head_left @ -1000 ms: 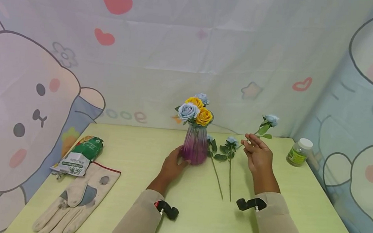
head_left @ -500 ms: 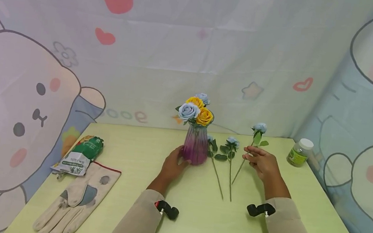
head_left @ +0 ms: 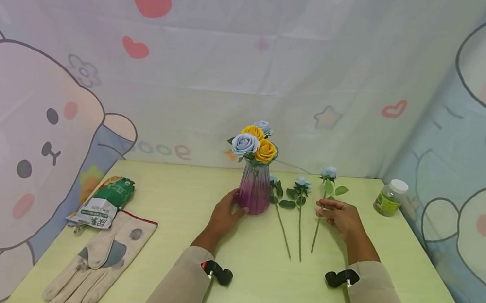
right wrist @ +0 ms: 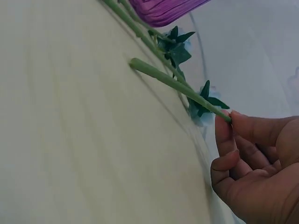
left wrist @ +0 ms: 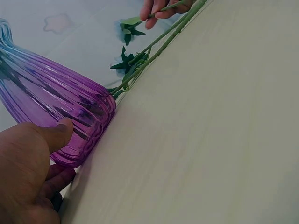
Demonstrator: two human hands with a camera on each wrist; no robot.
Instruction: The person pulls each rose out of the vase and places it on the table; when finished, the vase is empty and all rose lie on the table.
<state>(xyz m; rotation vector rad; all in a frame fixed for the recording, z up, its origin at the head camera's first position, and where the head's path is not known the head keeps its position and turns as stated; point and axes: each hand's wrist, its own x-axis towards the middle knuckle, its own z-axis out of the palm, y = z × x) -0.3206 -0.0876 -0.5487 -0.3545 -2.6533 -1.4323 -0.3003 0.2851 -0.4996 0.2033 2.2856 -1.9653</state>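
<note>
A ribbed glass vase (head_left: 254, 191), purple at the base and clear bluish above, stands near the table's back edge with blue and yellow roses (head_left: 254, 142) in it. My left hand (head_left: 224, 214) holds its base from the left, thumb on the near side in the left wrist view. Between thumb and fingertips, my right hand (head_left: 342, 218) pinches the green stem of a blue rose (head_left: 328, 173). In the right wrist view this stem (right wrist: 173, 84) slants close over the table. Two more blue roses (head_left: 302, 185) lie between the vase and my right hand.
A white-capped jar (head_left: 390, 198) stands at the back right corner. On the left lie a green and white packet (head_left: 104, 202) and a pale work glove (head_left: 102, 260). A printed cloth (head_left: 215, 71) hangs behind the pale table (head_left: 264, 295).
My right hand has swung the blue rose from a rightward slant to nearly in line with the other loose stems, and lowered it. The left hand has stayed at the vase.
</note>
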